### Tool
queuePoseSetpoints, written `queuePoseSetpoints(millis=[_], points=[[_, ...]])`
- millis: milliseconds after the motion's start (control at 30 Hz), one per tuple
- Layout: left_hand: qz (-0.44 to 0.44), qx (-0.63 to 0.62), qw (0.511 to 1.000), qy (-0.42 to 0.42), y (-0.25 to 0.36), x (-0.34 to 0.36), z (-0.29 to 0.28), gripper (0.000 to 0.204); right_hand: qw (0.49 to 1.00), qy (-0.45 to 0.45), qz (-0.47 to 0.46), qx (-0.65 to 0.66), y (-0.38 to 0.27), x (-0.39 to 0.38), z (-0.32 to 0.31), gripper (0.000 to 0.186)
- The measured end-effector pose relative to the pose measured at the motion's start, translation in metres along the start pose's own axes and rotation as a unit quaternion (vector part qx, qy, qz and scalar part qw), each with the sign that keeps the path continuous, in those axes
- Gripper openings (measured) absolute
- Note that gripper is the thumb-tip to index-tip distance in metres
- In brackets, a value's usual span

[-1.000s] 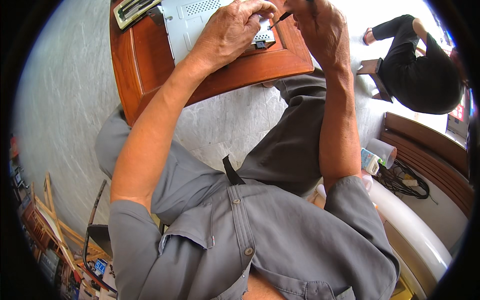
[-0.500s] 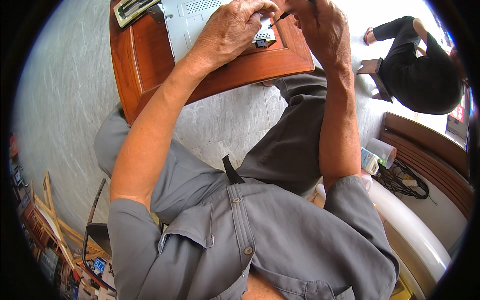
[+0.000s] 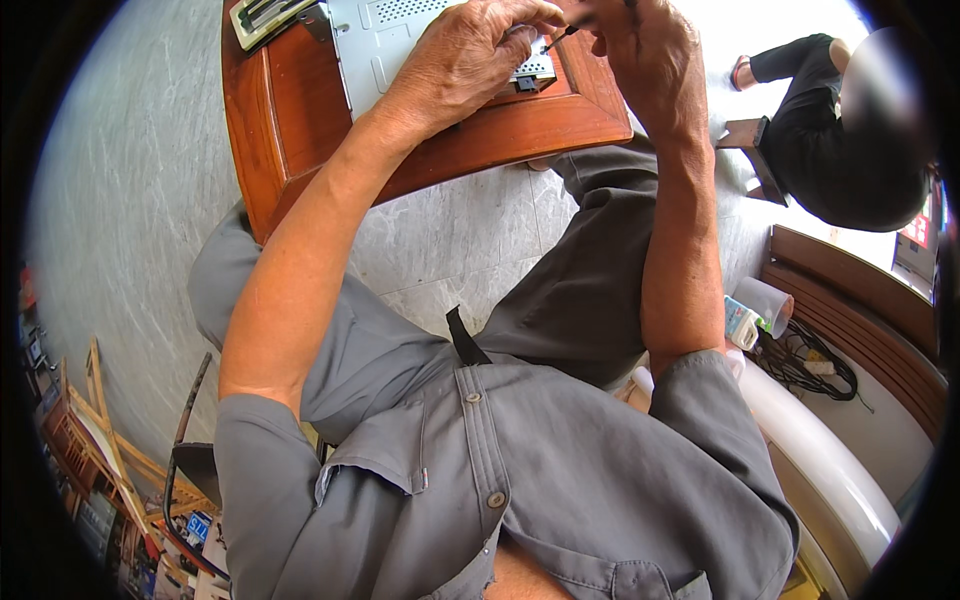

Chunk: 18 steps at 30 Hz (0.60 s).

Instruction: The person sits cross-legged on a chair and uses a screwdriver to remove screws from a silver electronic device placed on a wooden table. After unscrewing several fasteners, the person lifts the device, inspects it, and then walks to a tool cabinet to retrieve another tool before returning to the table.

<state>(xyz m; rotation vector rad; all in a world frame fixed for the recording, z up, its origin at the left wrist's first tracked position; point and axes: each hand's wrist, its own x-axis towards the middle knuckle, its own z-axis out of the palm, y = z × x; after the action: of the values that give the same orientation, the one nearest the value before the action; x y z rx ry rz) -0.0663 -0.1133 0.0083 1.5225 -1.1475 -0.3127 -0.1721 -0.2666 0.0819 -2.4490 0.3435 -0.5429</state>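
A grey perforated metal device case lies on a low reddish wooden table at the top of the view. My left hand rests on the case with its fingers curled over the near edge. My right hand is beside it, pinching a thin dark tool whose tip points toward the fingers of the left hand. What the left fingers pinch is hidden.
A flat pale gadget with dark bars lies at the table's far left. Another person in black sits at the upper right. A white bottle, a cup and black cables lie on a bench at right. Wooden frames lean at lower left.
Both hands have shifted only slightly on the case; the tool stays between them.
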Motion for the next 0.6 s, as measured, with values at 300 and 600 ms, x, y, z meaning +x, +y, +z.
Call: queuePoseSetpoints(millis=[300,600], points=[[-0.013,-0.052,0.999,-0.005,0.006,-0.001,0.001,0.032,0.999,0.014,-0.031,0.005,-0.002,-0.005,-0.001,0.031],[0.077,0.054,0.995,0.038,-0.002,0.001,0.004,0.018,0.991,0.008,-0.099,-0.084,-0.011,-0.001,-0.002,0.032]])
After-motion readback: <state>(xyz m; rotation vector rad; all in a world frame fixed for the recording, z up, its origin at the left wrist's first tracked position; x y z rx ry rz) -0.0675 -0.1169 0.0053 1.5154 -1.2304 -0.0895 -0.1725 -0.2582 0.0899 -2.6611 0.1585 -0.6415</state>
